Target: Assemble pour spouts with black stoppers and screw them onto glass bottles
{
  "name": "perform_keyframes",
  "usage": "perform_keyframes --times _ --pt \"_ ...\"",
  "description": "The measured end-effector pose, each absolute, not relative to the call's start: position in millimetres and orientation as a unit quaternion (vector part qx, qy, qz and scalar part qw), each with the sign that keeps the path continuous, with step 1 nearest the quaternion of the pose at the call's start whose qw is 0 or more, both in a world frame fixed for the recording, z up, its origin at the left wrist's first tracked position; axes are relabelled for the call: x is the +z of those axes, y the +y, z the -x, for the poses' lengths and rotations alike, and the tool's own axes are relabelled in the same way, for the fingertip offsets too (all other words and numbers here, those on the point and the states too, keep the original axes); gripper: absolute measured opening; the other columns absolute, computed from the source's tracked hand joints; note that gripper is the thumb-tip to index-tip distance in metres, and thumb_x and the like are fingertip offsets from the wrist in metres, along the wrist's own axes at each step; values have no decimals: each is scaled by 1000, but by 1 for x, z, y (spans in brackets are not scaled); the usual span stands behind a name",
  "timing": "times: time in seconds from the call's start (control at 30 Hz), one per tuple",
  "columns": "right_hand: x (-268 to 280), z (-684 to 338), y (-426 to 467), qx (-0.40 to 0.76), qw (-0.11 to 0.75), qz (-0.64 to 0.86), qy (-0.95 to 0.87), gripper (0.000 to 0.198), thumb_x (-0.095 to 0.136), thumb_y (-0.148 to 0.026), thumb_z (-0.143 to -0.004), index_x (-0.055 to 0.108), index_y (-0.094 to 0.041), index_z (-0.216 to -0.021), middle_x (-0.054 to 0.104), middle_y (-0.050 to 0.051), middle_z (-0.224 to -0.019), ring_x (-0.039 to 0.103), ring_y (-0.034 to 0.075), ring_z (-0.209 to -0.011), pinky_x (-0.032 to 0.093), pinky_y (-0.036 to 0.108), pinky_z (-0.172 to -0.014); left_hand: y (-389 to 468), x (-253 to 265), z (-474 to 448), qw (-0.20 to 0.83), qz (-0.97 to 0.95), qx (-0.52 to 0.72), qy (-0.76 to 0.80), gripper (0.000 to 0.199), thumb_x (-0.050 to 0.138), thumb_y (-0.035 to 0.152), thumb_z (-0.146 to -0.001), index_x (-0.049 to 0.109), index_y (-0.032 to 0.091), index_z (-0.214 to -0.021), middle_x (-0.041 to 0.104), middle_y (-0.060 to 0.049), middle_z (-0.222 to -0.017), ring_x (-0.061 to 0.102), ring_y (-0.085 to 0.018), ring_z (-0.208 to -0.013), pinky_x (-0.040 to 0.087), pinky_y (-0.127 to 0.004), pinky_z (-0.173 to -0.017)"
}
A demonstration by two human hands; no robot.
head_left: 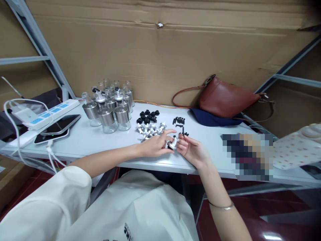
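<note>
Your left hand (155,146) and right hand (192,149) met at the near edge of the pale grey bench (100,140), both closed around one small white-and-silver pourer cap (173,142). The left fingers pinched it from above and the side; the right fingers cupped it from below. A dark piece sat at the cap's underside, too small to tell what it was.

Just behind your hands lay a loose pile of white and silver pourer caps (150,129). Beyond that sat a cluster of small black round rings (147,115), and to its right a scatter of short black plugs (179,121). Further left stood a group of clear glass bottles with metal collars (110,107), some already topped.

Judged from the grip, you were fitting one small part into the cap. To do it well, you needed the cap steady in the right hand and the left fingers doing the pressing, straight along the cap's axis, not skewed. Working over the bench rather than past its edge would have kept a dropped part from falling to the floor.

A white power strip (47,113) and a dark tablet (60,124) lay at far left, and a brown leather bag (225,98) at the back right, all well apart from your hands.
</note>
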State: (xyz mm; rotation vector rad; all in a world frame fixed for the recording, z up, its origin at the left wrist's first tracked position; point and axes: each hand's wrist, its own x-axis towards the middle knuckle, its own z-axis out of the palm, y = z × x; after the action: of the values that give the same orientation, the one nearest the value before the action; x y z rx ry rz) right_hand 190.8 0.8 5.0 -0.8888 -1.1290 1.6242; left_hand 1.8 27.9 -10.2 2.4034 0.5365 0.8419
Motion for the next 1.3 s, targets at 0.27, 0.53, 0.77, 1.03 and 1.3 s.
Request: perform_keyframes --times 0.27,0.53,0.77,1.03,1.3 --pt "0 -199 -15 703 438 343 -443 20 67 -36 -70 56 -20 -72 26 -7 -55 27 11 -49 34 27 -49 25 -2 -2 319 -879 286 209 76 63 26 -82 15 20 -141 65 -10 -106 56 -8 -54 45 -27 -67" --pt "3 -196 -16 725 448 341 -397 18 67 -27 -66 51 -20 -62 29 -6 -55 25 10 -50 31 25 -49 25 -1 -3 304 -884 278 219 62 67 32 -79 30 16 -126 65 -7 -96 51 -7 -48 42 -26 -63" --pt "-2 -198 -15 754 446 321 -360 20 69 -22 -67 50 -19 -62 29 -7 -53 26 9 -49 31 22 -49 24 2 -2 310 -885 264 228 58 66 33 -79 32 16 -122 66 -7 -97 50 -7 -49 41 -25 -63" --pt "-2 -198 -15 758 435 309 -374 23 70 -21 -70 49 -17 -61 29 -7 -52 27 7 -48 29 21 -48 23 5 -1 298 -889 253 239 58 67 32 -79 33 17 -124 67 -7 -98 52 -8 -50 41 -24 -63" --pt "-2 -198 -15 758 432 314 -375 23 72 -22 -69 51 -16 -62 31 -7 -51 27 6 -48 28 20 -48 24 4 0 292 -892 259 227 63 67 34 -79 34 17 -130 66 -9 -103 55 -8 -53 43 -25 -64"
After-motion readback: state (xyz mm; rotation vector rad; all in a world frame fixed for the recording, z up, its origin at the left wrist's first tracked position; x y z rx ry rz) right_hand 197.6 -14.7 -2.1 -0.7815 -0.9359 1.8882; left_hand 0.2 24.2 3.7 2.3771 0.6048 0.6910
